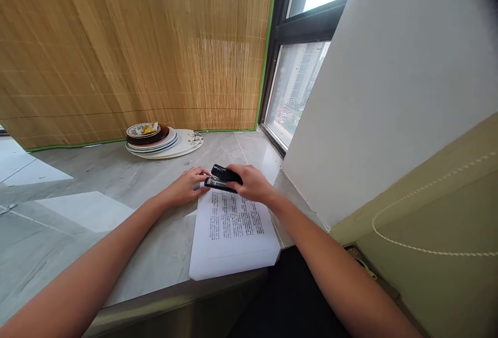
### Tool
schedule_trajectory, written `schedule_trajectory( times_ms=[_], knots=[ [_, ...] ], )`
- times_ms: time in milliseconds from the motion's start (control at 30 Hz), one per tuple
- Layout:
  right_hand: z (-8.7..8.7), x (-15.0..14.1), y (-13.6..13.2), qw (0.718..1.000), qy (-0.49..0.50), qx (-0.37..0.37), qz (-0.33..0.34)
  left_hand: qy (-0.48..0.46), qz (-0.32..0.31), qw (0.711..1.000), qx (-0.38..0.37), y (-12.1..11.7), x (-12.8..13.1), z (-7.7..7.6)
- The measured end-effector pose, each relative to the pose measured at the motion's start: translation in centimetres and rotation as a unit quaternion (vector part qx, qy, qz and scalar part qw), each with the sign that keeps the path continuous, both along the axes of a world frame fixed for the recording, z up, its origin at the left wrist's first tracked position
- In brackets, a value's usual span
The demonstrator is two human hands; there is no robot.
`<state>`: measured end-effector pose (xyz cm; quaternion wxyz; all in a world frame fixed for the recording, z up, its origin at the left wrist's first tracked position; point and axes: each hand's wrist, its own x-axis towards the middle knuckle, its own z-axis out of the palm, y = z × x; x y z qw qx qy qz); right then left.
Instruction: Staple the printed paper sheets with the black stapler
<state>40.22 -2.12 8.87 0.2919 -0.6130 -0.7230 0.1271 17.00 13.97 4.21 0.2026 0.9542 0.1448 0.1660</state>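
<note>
A black stapler (223, 186) is in my right hand (252, 182), whose fingers wrap round its back end. Its top arm is tilted up from the base, and a metal part shows between them. My left hand (190, 184) is at the stapler's front end, with thumb and fingertips closed about it. Under the stapler lies white printed paper (233, 250), its far edge partly hidden by the stapler and hands. The near edge of the paper reaches slightly past the counter's front edge, and its near corners look bent.
A stack of plates (151, 146) sits at the back of the grey counter (155, 255), a small yellow packet (150, 128) on top. Behind hangs a bamboo blind (136, 47). At the right are a window (299, 79), a white wall (389, 68) and a bead chain (420, 250).
</note>
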Motion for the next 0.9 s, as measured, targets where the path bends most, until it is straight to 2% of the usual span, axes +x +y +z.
schedule_trajectory(
  times_ms=[133, 267, 433, 700, 900],
  knots=[
    [-0.8, 1.1, 0.4, 1.0, 0.012, 0.005, 0.003, 0.046, -0.008, 0.999, 0.006, -0.4, -0.4, 0.8],
    [-1.8, 2.0, 0.7, 0.999, -0.019, -0.006, 0.025, 0.069, 0.013, 0.997, 0.024, -1.1, -0.3, 1.1],
    [-2.4, 2.6, 1.0, 0.999, -0.002, -0.003, 0.044, 0.078, 0.041, 0.996, 0.031, -1.7, -0.2, 1.1],
    [-2.2, 3.9, 1.1, 0.982, 0.179, -0.053, 0.032, 0.086, 0.041, 0.995, 0.024, -1.4, -0.2, 1.0],
    [-3.1, 5.2, 1.1, 0.978, 0.187, -0.087, 0.022, 0.077, 0.042, 0.996, 0.015, -1.5, -0.2, 0.9]
  ],
)
